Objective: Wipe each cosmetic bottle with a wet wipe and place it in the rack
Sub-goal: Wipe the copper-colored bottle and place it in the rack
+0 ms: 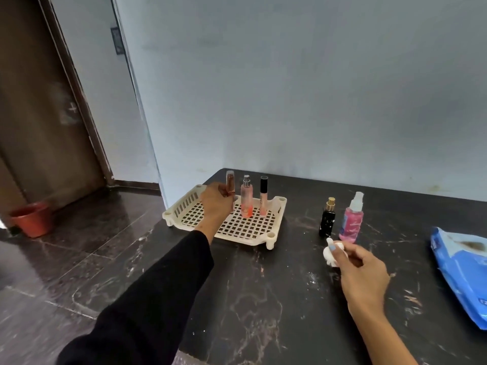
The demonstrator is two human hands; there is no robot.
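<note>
A cream lattice rack [276, 206] stands at the table's far left. My left hand [216, 204] holds a slim brown bottle [230, 184] upright over the rack's back left part. Two bottles stand in the rack: a pink spray bottle [247, 198] and a tube with a black cap [263, 197]. To the right, on the table, stand a black bottle with a gold cap [326, 218] and a pink spray bottle with a clear cap [352, 219]. In front of them my right hand [362, 275] pinches a crumpled white wet wipe [330, 255].
A blue wet-wipe pack [463, 270] lies at the table's right edge. The dark marbled table [263, 299] meets a pale wall behind. Off the table's left edge lie a dark tiled floor, a red pot [33, 218] and a brown door.
</note>
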